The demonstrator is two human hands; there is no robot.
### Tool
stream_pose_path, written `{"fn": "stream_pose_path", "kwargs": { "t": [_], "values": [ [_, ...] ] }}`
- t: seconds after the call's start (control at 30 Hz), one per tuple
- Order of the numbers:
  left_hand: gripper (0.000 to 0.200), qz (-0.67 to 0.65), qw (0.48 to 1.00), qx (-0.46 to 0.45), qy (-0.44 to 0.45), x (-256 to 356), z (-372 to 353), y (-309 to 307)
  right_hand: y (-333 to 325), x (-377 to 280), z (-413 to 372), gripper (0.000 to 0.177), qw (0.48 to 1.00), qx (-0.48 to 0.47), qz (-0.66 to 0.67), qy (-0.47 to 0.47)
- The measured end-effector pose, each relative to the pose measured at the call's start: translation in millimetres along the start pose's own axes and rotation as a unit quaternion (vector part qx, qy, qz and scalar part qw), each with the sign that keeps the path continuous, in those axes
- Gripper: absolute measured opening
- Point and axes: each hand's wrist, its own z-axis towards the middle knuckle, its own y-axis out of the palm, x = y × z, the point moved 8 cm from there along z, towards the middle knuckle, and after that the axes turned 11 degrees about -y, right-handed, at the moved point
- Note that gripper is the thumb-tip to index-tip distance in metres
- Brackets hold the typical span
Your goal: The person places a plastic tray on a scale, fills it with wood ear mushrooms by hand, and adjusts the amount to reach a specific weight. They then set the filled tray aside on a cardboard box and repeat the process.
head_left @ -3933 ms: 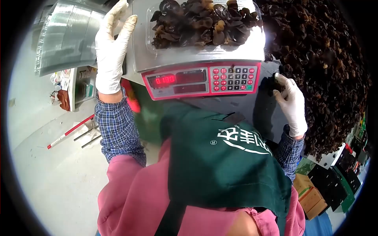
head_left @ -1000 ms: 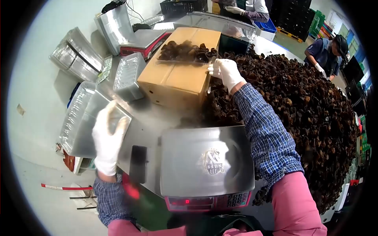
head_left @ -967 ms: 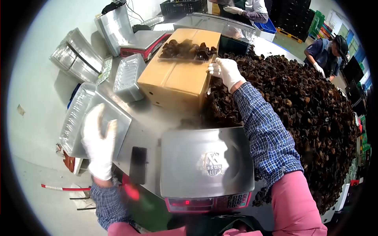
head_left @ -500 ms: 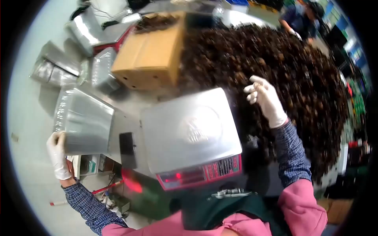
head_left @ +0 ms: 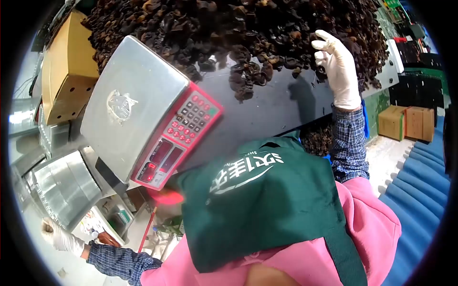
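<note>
My left hand point(head_left: 63, 238), in a white glove, is at the lower left with its fingers bent together beside the lower edge of a silvery, shiny stack point(head_left: 69, 188). What its fingertips pinch, if anything, is too small to tell. My right hand point(head_left: 338, 66), also gloved, hovers over the near right part of a heap of dark brown, curled pieces point(head_left: 267, 28). Its fingers are loosely curved and apart, with nothing visible in them. Between the hands stands a scale with a bare metal plate point(head_left: 129, 105) and a red keypad panel point(head_left: 191, 119).
A cardboard box point(head_left: 71, 66) stands left of the heap. The black phone point(head_left: 109, 175) lies partly hidden by the scale. Shelves point(head_left: 114, 214) are below the table's left edge. Two brown boxes point(head_left: 405, 121) sit on the floor at right, near blue folded material point(head_left: 415, 176).
The view has turned and shifted right, so the scale appears farther left and tilted. The co-worker has left view. My left hand remains by the silvery stack; my right hand remains raised and empty.
</note>
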Motion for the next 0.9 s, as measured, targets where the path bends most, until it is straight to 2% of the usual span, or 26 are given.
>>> {"fn": "stream_pose_path", "kwargs": {
  "t": [0.07, 0.1, 0.17, 0.2, 0.23, 0.27, 0.33, 0.43, 0.47, 0.53, 0.63, 0.67, 0.73, 0.8, 0.83, 0.9],
  "values": [
    [0.027, -0.073, 0.994, -0.012, 0.084, 122.3, -54.0, -6.5, 4.2, 1.7, -6.7, 0.040, 0.995, 0.014, -0.097, 0.008],
    [0.024, -0.108, 0.984, -0.030, 0.135, 132.8, -77.6, -3.2, 32.8, -4.1, -35.1, 0.035, 0.993, -0.007, -0.120, -0.001],
    [0.015, -0.161, 0.970, -0.102, 0.149, 186.9, -134.2, 26.0, 49.9, 11.2, -52.3, 0.030, 0.988, -0.055, -0.142, -0.011],
    [0.008, -0.190, 0.950, -0.146, 0.200, 207.7, -157.4, 43.6, 58.4, 24.6, -59.5, 0.028, 0.986, -0.082, -0.143, -0.019],
    [0.008, -0.240, 0.934, -0.221, 0.145, 208.9, -177.0, 68.4, 71.9, 22.0, -63.3, 0.026, 0.943, -0.126, -0.267, -0.153],
    [0.015, -0.183, 0.936, -0.258, 0.153, 212.5, -194.0, 82.5, 88.3, 14.6, -71.1, 0.029, 0.850, -0.158, -0.405, -0.297],
    [0.023, -0.143, 0.913, -0.327, 0.199, 215.3, -213.0, 103.6, 115.7, 12.8, -77.8, 0.031, 0.802, -0.197, -0.440, -0.353],
    [0.031, -0.236, 0.919, -0.274, 0.159, 244.7, -219.3, 75.5, 132.9, 32.8, -63.3, 0.035, 0.782, -0.160, -0.446, -0.406],
    [0.033, -0.268, 0.905, -0.289, 0.160, 262.7, -229.0, 67.5, 140.3, 47.6, -50.4, 0.043, 0.795, -0.181, -0.439, -0.377],
    [0.037, -0.333, 0.874, -0.317, 0.156, 305.8, -256.0, 52.1, 161.7, 47.3, -49.3, 0.053, 0.766, -0.182, -0.475, -0.394],
    [0.042, -0.332, 0.800, -0.407, 0.289, 385.7, -318.1, 45.0, 179.2, 75.4, -61.2, 0.052, 0.737, -0.281, -0.491, -0.370],
    [0.044, -0.332, 0.775, -0.434, 0.317, 403.1, -341.1, 53.2, 176.4, 70.6, -70.2, 0.050, 0.766, -0.276, -0.445, -0.373],
    [0.055, -0.374, 0.735, -0.460, 0.330, 423.8, -378.4, 70.1, 160.2, 56.6, -94.2, 0.046, 0.771, -0.283, -0.429, -0.375],
    [0.071, -0.385, 0.733, -0.478, 0.293, 428.4, -410.9, 85.9, 146.8, 52.1, -114.7, 0.046, 0.782, -0.345, -0.397, -0.336],
    [0.082, -0.408, 0.709, -0.507, 0.272, 429.2, -427.0, 97.6, 140.5, 51.1, -127.0, 0.047, 0.757, -0.346, -0.413, -0.370],
    [0.098, -0.393, 0.725, -0.487, 0.288, 434.1, -444.0, 102.3, 126.2, 44.6, -137.6, 0.046, 0.761, -0.335, -0.403, -0.383]
  ]
}}
